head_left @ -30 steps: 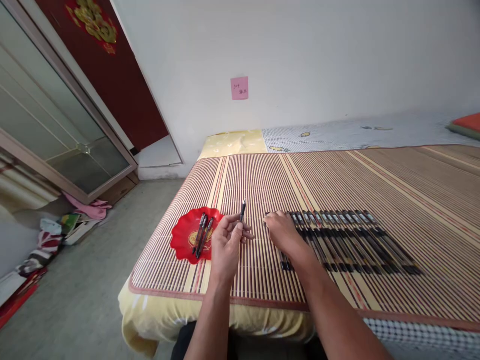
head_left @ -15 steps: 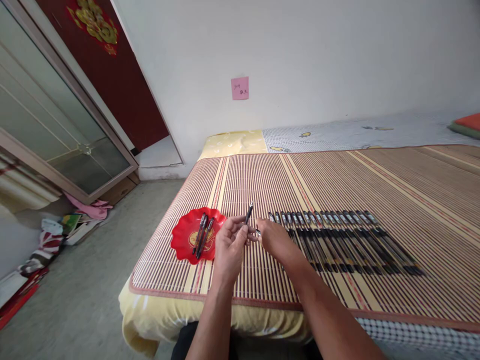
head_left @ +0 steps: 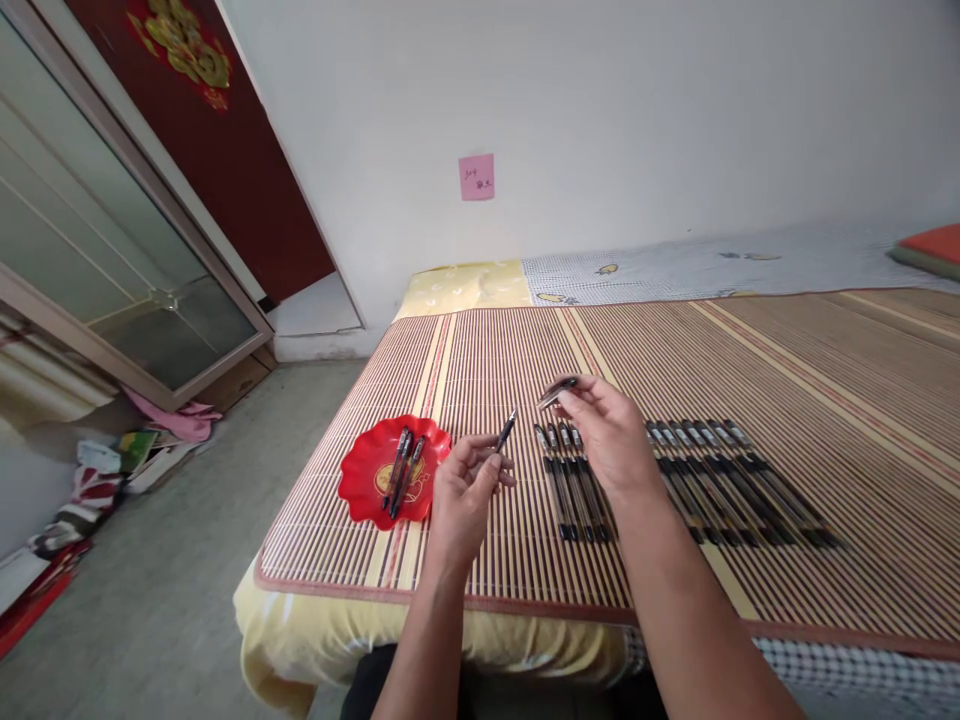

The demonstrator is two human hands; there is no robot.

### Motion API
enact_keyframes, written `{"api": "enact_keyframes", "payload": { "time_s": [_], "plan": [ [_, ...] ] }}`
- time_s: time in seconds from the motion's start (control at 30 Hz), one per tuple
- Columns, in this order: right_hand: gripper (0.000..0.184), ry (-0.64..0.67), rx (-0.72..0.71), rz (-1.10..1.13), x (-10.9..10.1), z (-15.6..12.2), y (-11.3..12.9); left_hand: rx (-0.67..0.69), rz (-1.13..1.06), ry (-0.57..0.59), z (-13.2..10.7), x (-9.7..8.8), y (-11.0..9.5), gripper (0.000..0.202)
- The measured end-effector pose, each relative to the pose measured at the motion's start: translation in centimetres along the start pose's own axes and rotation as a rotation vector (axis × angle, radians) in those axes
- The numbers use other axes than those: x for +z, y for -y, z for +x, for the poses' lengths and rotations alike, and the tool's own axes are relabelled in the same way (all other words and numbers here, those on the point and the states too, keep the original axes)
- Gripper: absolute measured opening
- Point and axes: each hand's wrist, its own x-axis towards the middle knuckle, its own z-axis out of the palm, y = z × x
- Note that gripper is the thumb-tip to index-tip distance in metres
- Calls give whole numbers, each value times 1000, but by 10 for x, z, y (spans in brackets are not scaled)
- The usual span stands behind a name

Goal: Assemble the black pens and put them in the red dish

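Note:
My left hand point(head_left: 465, 485) is closed around a black pen point(head_left: 507, 430), its bare tip pointing up and away from me. To its right and a little farther off, my right hand point(head_left: 604, 430) pinches a dark pen cap with a clip point(head_left: 559, 391), held apart from the pen. Beneath my right hand and forearm, capped black pens point(head_left: 709, 480) lie side by side in a long row; the arm hides part of it. A red scalloped dish point(head_left: 356, 480) stands left of my left hand, with a few black pens point(head_left: 405, 475) in it.
A striped bamboo mat point(head_left: 480, 370) covers the bed, over yellow and checked cloth. Behind is a white wall with a pink note point(head_left: 477, 177). To the left are a glass-panelled door point(head_left: 142, 260) and items on the floor. A folded orange cloth point(head_left: 934, 243) lies far right.
My right hand has moved up, right and away from my left hand, carrying the cap. My left hand stays nearly in place, with the pen leaning more to the right.

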Motion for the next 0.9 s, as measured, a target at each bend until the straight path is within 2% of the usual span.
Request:
{"api": "enact_keyframes", "payload": {
  "time_s": [0.17, 0.33, 0.57, 0.77, 0.9],
  "plan": [
    [22, 9, 4, 134, 4, -4, 11, -23, -2, 36, -2, 2, 2, 23],
    [22, 81, 6, 131, 7, -7, 14, -28, 14, 61, -3, 4, 1, 23],
    [25, 266, 45, 75, 6, -9, 15, -40, -6, 63, -5, 6, -2, 25],
    [21, 320, 74, 51, 6, -9, 16, -18, -12, 72, -7, 7, -2, 25],
    [18, 376, 91, 24, 9, -10, 15, -3, -29, 34, -7, 8, -1, 26]
  ]
}}
